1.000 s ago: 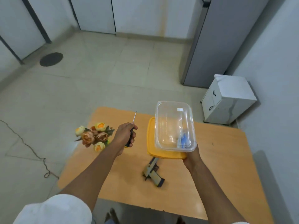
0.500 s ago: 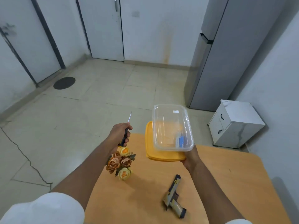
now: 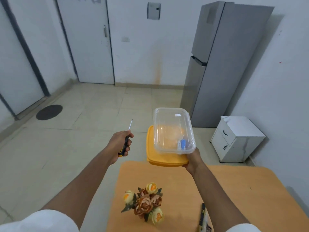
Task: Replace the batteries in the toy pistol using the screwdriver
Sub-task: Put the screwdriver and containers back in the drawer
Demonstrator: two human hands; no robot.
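Observation:
My left hand (image 3: 119,145) grips a screwdriver (image 3: 125,139) by its black and yellow handle, the metal tip pointing up and away over the floor. My right hand (image 3: 192,160) holds a clear plastic box (image 3: 173,129) stacked on a yellow lid (image 3: 164,159) from underneath, above the table's far edge. Small blue and white batteries (image 3: 182,144) lie in the box's near right corner. The toy pistol (image 3: 203,219) lies on the wooden table (image 3: 234,190) at the bottom edge of the view, partly hidden by my right forearm.
A bunch of orange and yellow artificial flowers (image 3: 145,201) stands on the table near its left edge. Beyond the table are a tall grey fridge (image 3: 215,64), a small white cabinet (image 3: 237,139), doors and a tiled floor with a round drain cover (image 3: 49,112).
The view has tilted upward, so the table, flowers and pistol slid toward the bottom of the frame. Both hands keep their hold on the screwdriver and the box.

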